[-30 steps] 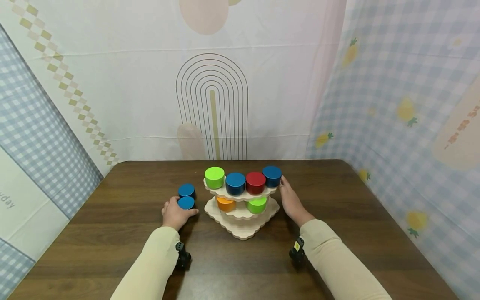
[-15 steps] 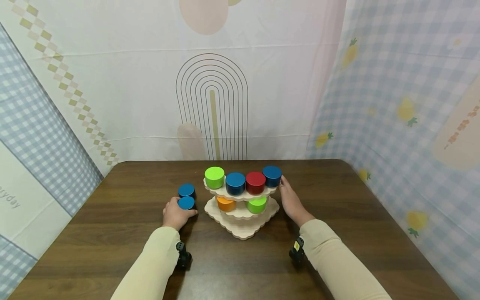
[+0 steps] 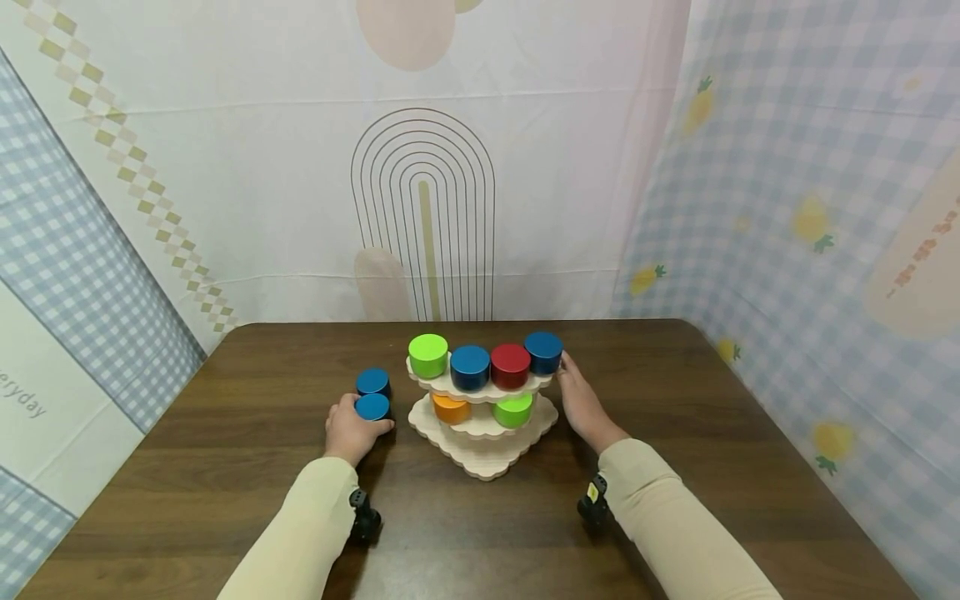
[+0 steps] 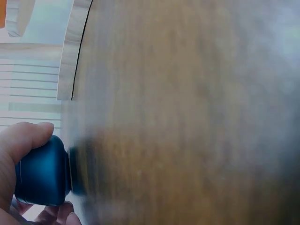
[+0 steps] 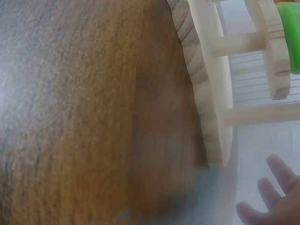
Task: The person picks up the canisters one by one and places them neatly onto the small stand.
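Observation:
My left hand (image 3: 352, 428) grips a blue round block (image 3: 372, 406) left of the stand, fingers and thumb curled round its side. In the left wrist view, that block (image 4: 42, 173) sits between thumb and fingertips, close over the table. Directly behind it is a second blue block (image 3: 372, 382). A pale wooden tiered stand (image 3: 483, 458) with scalloped edges is in the middle. My right hand (image 3: 583, 404) is at the right end of its top tier, fingertips right at a blue block (image 3: 543, 353). The right wrist view shows spread, fairly straight fingers (image 5: 281, 173).
Also on the top tier are a green block (image 3: 428, 356), another blue block (image 3: 469, 368) and a red block (image 3: 510, 367). Below are an orange block (image 3: 451, 409) and a green block (image 3: 513, 411). The brown table (image 3: 480, 550) ends at a patterned cloth (image 3: 285, 208).
Almost nothing differs. The left hand's thumb has drawn in slightly against the blue block; the right hand and the stand have stayed put.

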A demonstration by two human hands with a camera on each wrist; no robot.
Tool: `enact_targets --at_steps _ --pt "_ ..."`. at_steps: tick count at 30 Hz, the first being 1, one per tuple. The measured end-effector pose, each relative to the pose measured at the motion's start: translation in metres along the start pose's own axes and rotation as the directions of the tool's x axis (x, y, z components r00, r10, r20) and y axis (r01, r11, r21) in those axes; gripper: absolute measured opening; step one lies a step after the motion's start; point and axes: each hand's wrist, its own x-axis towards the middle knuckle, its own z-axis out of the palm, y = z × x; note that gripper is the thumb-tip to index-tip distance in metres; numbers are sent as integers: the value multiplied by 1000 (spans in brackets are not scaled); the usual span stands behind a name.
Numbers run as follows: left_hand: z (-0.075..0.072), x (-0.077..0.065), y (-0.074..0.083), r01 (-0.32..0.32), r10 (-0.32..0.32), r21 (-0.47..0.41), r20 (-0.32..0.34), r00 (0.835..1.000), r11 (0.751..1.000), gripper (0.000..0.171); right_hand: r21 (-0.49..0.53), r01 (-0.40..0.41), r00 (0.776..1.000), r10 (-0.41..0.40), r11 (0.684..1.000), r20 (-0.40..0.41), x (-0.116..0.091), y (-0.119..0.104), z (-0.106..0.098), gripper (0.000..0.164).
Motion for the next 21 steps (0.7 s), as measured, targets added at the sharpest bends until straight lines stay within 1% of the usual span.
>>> enact_targets --at_steps 7,14,21 --pt "-3 -4 2 -32 32 -5 -1 999 999 71 0 3 1000 -3 1000 4 -1 0 -1 53" --pt "-3 -10 8 -67 67 -12 -17 998 998 73 5 2 1000 -2 1000 5 -2 0 0 53" --pt "-5 -19 15 -95 95 10 18 995 995 76 -29 22 1000 -22 999 -1 -3 0 0 53"
